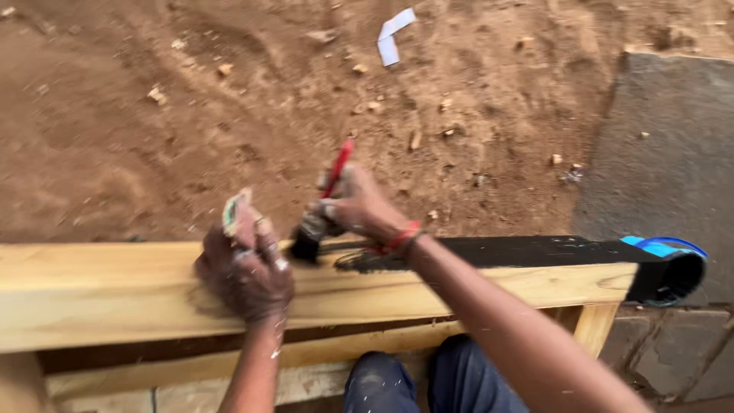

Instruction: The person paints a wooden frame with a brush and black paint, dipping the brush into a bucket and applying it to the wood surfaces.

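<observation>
My right hand (pixel 359 208) grips a paintbrush (pixel 315 222) with a red handle and black bristles, its tip pressed on the top of a pale wooden beam (pixel 115 294). The right part of the beam's top face is coated in black paint (pixel 535 251). My left hand (pixel 246 268) rests on the beam just left of the brush and pinches a small greenish object (pixel 232 214) that is too blurred to name. A red band sits on my right wrist.
A black container with a blue rim (pixel 673 268) sits at the beam's right end. Behind lies reddish dirt ground (pixel 229 115) with small stones and a white scrap (pixel 393 34). A grey slab (pixel 665 145) is at right. My knees (pixel 405 378) show below.
</observation>
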